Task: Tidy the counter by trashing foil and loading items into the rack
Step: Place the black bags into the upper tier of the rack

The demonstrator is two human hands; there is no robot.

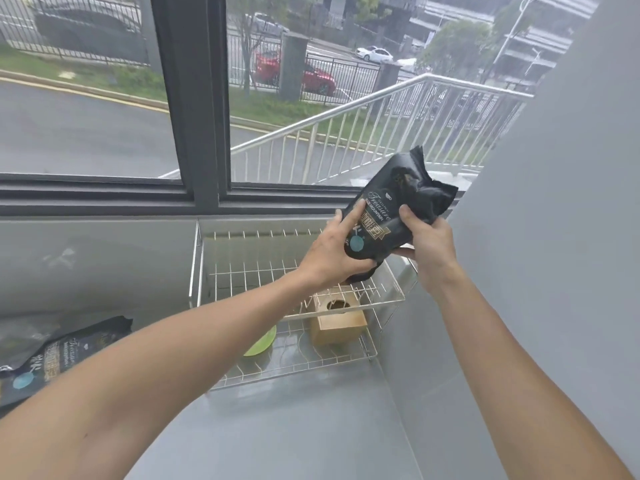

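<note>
A black coffee bag [398, 202] with gold lettering is held in the air above the right end of a two-tier wire rack [221, 268]. My left hand [336, 251] grips the bag's lower left side, with fingers spread over its front. My right hand [424, 237] grips its right side, thumb on the front. The bag tilts to the right and its top is crumpled. On the rack's lower tier sit a wooden box [337, 315] with a round hole and a green plate [261, 342].
A second black coffee bag [62, 355] lies flat on the grey counter at the left edge, with a crumpled grey wrapper [24, 337] beside it. A grey wall stands close on the right. A window sill runs behind the rack.
</note>
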